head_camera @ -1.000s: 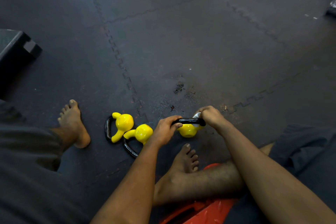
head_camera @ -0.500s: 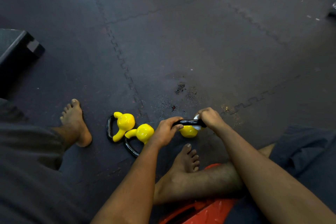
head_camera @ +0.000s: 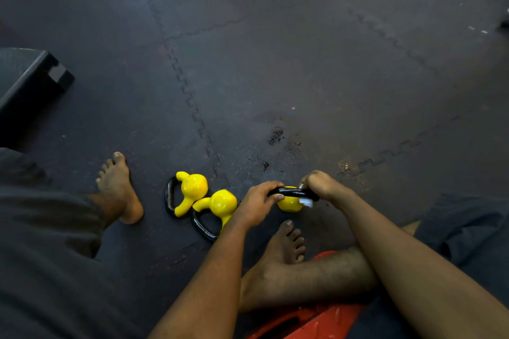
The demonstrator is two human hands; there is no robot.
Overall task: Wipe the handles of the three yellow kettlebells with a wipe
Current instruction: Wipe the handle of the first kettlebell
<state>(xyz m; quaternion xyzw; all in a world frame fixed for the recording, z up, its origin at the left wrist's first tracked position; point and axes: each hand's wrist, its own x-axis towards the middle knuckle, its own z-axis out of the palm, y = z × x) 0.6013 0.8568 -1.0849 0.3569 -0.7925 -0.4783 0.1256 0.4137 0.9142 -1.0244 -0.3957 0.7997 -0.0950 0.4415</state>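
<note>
On the kettlebell handle (head_camera: 292, 192), right hand (head_camera: 322, 184) presses wipe (head_camera: 306, 201).

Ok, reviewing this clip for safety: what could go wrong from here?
The kettlebell, gripped by left hand and right hand, is close to a bare foot; a slip could hit the toes. The wipe sits only at the right end of the handle, so the part under the left hand may go unwiped.

No legible text; a faint mark on the middle kettlebell (head_camera: 220, 202) is unreadable.
</note>
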